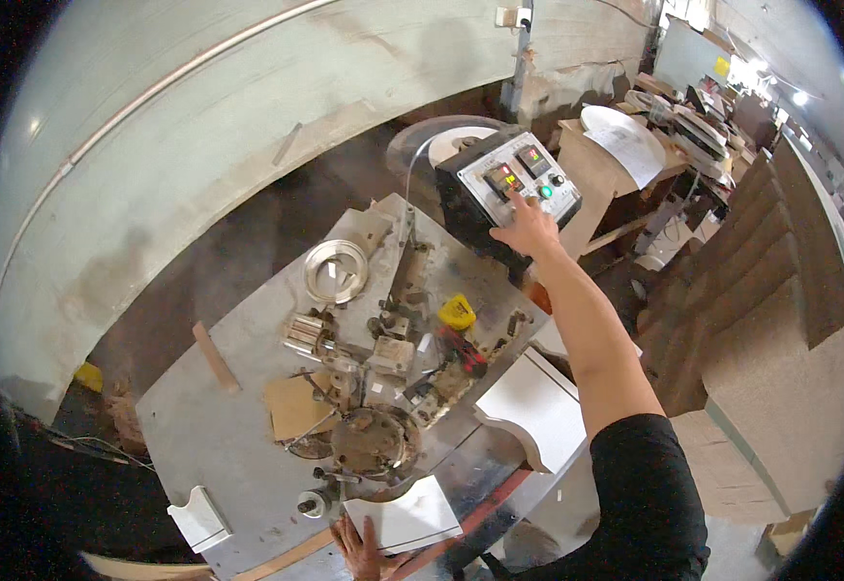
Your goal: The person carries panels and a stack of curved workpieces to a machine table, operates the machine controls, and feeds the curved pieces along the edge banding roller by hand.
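Stretching across the frame, a grey metal worktable (199,426) carries a cluster of rollers and guides, an edge-banding rig by the look of it, with everything grouped around the middle so a panel can be fed past. Beyond it, stacks of chipboard panels (761,320) step up along the right, parked clear of the working side. At the table's far corner sits the control box (509,189), tilted up toward the operator so its displays and buttons face the reach. A shaped white panel (530,405) rests on the table's near right edge, close to the mechanism. Nearer still, a second curved white piece (405,515) lies at the front edge, and the left hand (362,550) lies flat against its lower corner, fingers spread, pinning it rather than gripping. A yellow tape measure (457,311) sits by the guides, handy. And the right hand (527,229) is out at full arm's length, fingers loosely extended, closed on nothing, one fingertip touching the panel face just below the small display.
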`<state>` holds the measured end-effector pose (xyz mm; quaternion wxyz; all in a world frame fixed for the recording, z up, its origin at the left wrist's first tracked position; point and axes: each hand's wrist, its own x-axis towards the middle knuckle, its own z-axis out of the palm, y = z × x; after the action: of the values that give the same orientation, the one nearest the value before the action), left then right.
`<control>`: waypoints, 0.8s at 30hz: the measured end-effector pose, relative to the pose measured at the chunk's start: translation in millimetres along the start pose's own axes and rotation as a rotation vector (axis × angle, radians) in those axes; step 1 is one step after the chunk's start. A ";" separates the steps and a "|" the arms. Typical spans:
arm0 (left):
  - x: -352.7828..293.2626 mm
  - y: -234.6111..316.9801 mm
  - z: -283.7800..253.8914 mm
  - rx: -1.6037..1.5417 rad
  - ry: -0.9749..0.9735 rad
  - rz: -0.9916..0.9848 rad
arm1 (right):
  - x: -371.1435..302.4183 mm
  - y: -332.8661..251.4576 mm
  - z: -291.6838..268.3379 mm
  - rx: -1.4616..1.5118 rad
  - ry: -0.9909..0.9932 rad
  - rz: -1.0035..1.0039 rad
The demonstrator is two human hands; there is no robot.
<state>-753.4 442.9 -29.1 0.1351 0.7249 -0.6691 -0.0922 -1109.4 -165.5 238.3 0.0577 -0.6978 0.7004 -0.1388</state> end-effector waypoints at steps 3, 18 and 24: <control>10.9 31.6 -32.4 -0.046 -0.022 -0.064 | -2.6 18.0 3.7 0.415 0.004 -0.022; 31.8 52.6 -80.1 -0.106 -0.142 -0.119 | -508.3 -56.1 103.6 0.386 -0.432 -0.461; 39.1 50.2 -80.0 -0.134 -0.198 -0.068 | -513.5 -65.9 127.6 0.119 -0.394 -0.461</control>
<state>-772.3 406.4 64.5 0.1131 0.7238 -0.6467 -0.2124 -1000.9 330.9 76.6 0.2001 -0.8470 0.4898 -0.0510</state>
